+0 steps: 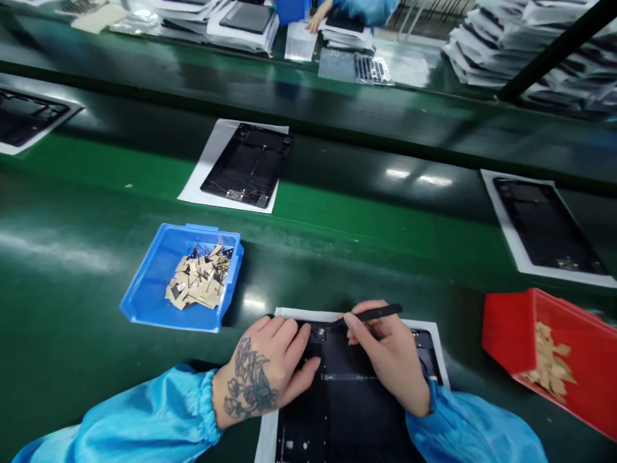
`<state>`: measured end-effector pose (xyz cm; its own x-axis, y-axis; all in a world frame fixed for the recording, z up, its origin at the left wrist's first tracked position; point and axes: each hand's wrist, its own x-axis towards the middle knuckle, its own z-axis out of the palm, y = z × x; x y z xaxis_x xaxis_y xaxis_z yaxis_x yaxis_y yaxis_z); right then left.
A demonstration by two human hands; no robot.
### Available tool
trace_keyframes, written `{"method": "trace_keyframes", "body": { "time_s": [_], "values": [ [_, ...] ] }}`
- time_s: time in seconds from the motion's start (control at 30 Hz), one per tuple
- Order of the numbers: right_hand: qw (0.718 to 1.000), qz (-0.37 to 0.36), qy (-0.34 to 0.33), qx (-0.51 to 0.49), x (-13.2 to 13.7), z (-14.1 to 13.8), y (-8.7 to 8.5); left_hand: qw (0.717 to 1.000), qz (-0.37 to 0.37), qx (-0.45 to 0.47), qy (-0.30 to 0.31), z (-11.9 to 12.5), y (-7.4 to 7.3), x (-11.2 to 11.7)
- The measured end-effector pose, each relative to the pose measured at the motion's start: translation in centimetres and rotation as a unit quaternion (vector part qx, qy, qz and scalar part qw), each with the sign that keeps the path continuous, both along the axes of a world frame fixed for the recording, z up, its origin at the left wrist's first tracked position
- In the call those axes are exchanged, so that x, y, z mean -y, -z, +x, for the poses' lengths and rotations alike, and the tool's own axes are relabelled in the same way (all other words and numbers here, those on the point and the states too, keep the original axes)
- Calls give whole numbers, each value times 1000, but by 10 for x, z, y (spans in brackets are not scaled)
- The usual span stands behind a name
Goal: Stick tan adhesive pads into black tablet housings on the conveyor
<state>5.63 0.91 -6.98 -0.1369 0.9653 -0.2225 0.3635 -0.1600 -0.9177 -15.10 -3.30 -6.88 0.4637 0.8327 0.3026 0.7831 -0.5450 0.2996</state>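
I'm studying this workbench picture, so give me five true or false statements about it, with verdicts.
1. The right hand holds a thin black tool over a black panel. True.
2. The blue bin stands to the right of both hands. False: it stands to their left.
3. The blue bin has tan pieces in it. True.
4. The left sleeve is red. False: it is blue.
5. A red bin stands to the right of the right hand. True.
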Motion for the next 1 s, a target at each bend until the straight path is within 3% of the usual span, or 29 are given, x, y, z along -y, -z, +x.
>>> {"method": "trace_keyframes", "body": {
  "time_s": [0.4,1.0],
  "values": [
    [1000,-15,1,9,0,-7,-6,999,-11,37,19,-3,4,1],
    [992,105,-19,62,2,-5,-5,999,-31,15,20,-5,3,2]
  ]
}}
